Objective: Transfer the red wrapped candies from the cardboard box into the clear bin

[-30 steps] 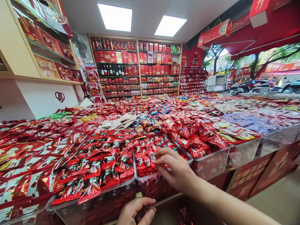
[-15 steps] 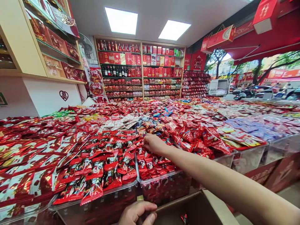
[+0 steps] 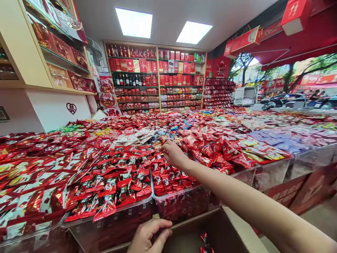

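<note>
My right hand point(image 3: 173, 154) hangs over the far part of a clear bin of small red-wrapped candies point(image 3: 168, 181). Its fingers are loosely bent and apart, and I see nothing held in them. Low in the view, my left hand point(image 3: 151, 236) is at the far rim of an open cardboard box point(image 3: 237, 228), thumb and forefinger curled towards each other. A small red bit shows at its fingertips, but what it grips is hidden. A few shiny red-wrapped sweets point(image 3: 205, 242) lie in the box.
Larger red and black packets point(image 3: 123, 191) fill the bin on the left. Red pouches point(image 3: 229, 151) lie to the right, with purple packets point(image 3: 276, 144) beyond. Shelves of bottles and red boxes point(image 3: 142, 66) stand at the back wall. A street is visible at right.
My right hand has lifted a little and moved away from me over the candies, its fingers less closed. My left hand stays by the box rim. The view has shifted slightly.
</note>
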{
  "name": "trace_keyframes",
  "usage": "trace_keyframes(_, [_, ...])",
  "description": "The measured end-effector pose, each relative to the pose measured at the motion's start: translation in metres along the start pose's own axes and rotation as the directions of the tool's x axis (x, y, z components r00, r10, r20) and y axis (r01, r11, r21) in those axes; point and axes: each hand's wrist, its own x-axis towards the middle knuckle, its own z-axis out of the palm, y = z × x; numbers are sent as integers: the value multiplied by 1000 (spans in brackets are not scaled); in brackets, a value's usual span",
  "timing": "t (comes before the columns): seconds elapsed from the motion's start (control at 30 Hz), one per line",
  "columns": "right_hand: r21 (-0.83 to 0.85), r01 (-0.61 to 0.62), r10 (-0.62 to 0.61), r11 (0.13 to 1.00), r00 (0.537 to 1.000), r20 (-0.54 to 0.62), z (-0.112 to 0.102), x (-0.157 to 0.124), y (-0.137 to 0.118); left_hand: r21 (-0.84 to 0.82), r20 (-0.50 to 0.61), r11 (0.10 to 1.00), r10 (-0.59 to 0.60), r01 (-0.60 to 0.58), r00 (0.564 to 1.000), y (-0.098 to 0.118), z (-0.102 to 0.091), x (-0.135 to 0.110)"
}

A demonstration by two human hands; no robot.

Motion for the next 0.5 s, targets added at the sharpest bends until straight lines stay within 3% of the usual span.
trace_keyframes(0.1, [183, 83, -94, 980, 994, 53, -24, -35, -34, -198, 0, 979, -39, 38, 999, 3, -1, 2])
trace_keyframes(0.2, [437, 225, -374, 871, 880, 292, -35, -95, -68, -311, 34, 942, -119, 124, 992, 7, -6, 4])
trace_keyframes(0.27, [455, 230, -401, 860, 856, 326, -39, -127, -80, -369, 61, 909, -187, 196, 980, 11, -9, 4])
trace_keyframes(0.37, [427, 187, -339, 885, 887, 313, -47, -134, -76, -364, 97, 896, -233, 253, 968, 17, -8, 3])
trace_keyframes(0.43, [346, 103, -198, 933, 947, 252, -51, -109, -62, -326, 78, 912, -236, 248, 969, 21, -5, 2])
trace_keyframes(0.5, [175, -64, 32, 983, 984, 177, -47, -69, -43, -316, 36, 916, -248, 247, 968, 24, -2, 1])
